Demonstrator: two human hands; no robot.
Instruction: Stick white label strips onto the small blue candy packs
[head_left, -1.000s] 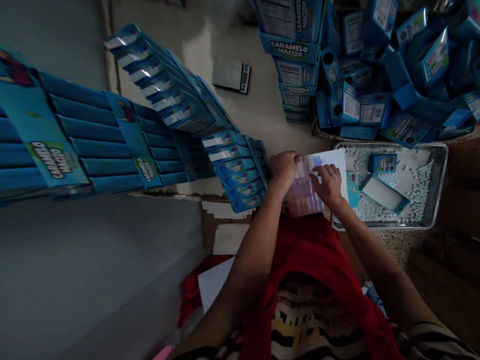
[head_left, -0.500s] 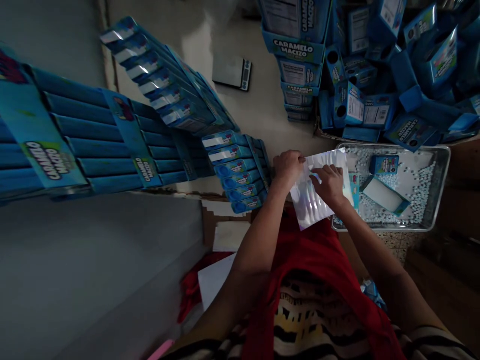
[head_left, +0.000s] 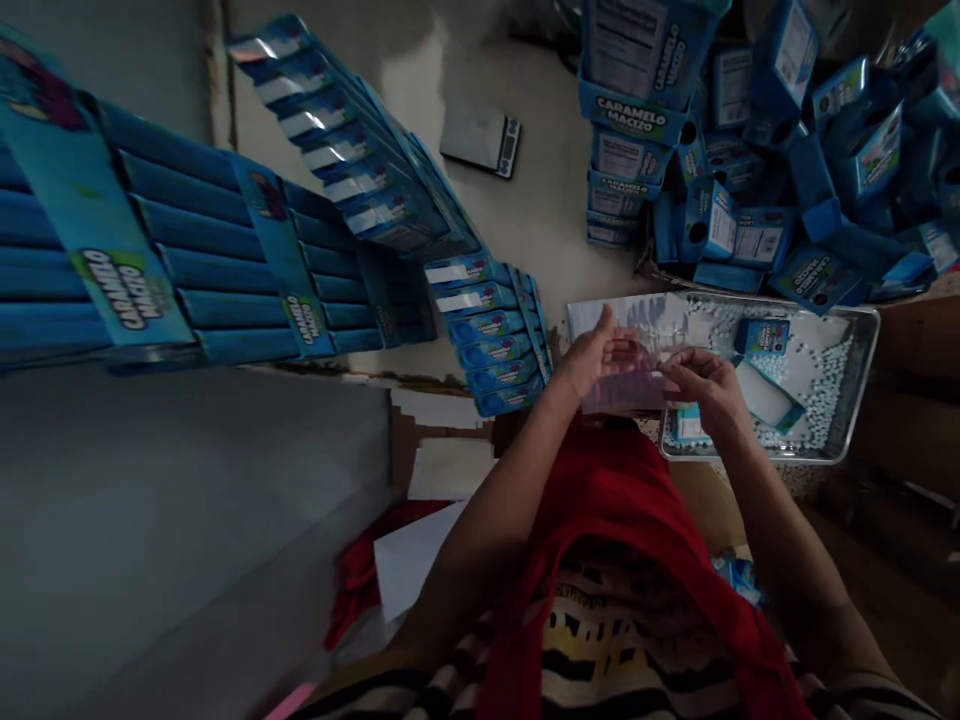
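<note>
A shiny, partly see-through sheet (head_left: 589, 318) lies under and between my hands at the counter's front edge, pinkish in its lower part. My left hand (head_left: 596, 360) is over its left half, thumb raised and fingers apart. Just to the right, my right hand (head_left: 705, 383) has thumb and index finger pinched together at the sheet's right side. Whatever is in that pinch is too thin and dim to make out. Beneath the right hand, a small blue box (head_left: 688, 425) shows at the near left corner of the metal tray (head_left: 855, 395).
White pellets, a blue box (head_left: 763, 336) and an open box (head_left: 769, 393) lie in the tray. Behind it are piled blue cartons (head_left: 810, 265) and a stack of "Caramelo Macizo" boxes (head_left: 626, 160). A scale (head_left: 480, 140) sits on the counter. Rows of blue boxes (head_left: 499, 345) stand left.
My left hand has let go of the sheet's edge and opened over it. The right hand has moved right, off the sheet's middle. The sheet has turned and now lies lower and flatter.
</note>
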